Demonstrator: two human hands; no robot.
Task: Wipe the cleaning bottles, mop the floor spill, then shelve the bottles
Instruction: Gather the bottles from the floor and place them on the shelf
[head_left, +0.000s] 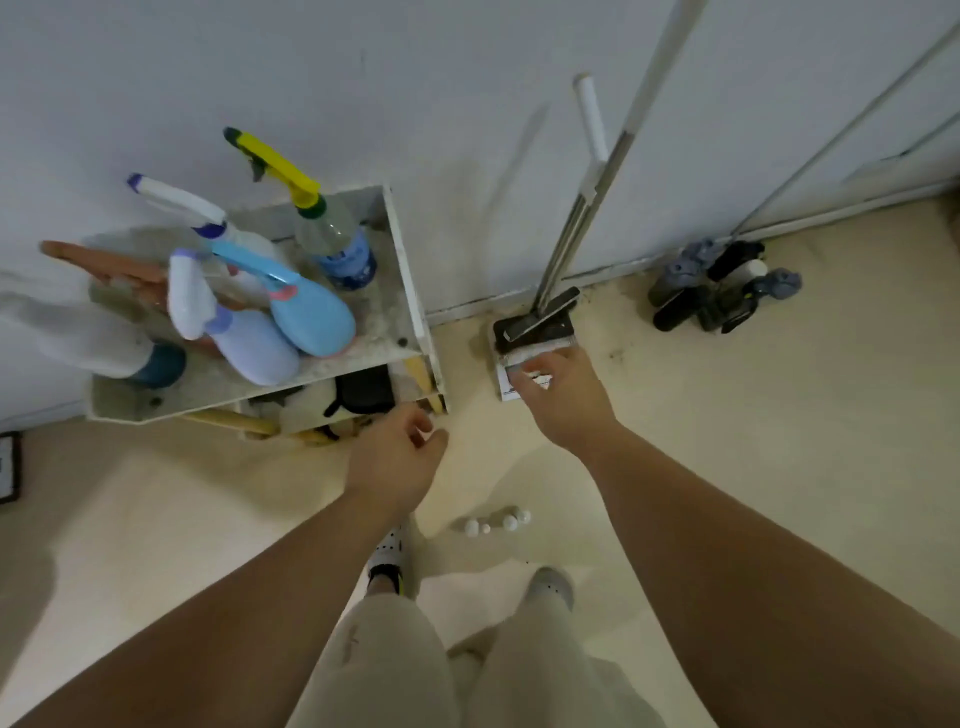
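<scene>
Presently we look down over both bare forearms at a pale floor where it meets a white wall. Our right hand reaches forward to the flat mop, whose head lies on the floor just by the wall while its metal handle leans up against it. The fingertips rest on the white pad under the dark head plate. We cannot tell whether this grip is clamped on the pad or only touching it. Our left hand hangs just in front of the shelf unit, fingers loosely curled, its grip holding nothing.

The bottles stand crowded on the top tray of the shelf unit, left of the mop:
- a clear bottle with a yellow trigger at the back right corner
- a white sprayer with a purple tip behind the others
- a light blue spray bottle and a lavender one leaning at the front
- a white bottle with a teal cap lying over the left edge

The lower shelf holds dark items and pale sticks, too blurred to name. A second mop with grey-blue strands rests against the wall farther right. A few small white balls lie on the floor near our feet.
</scene>
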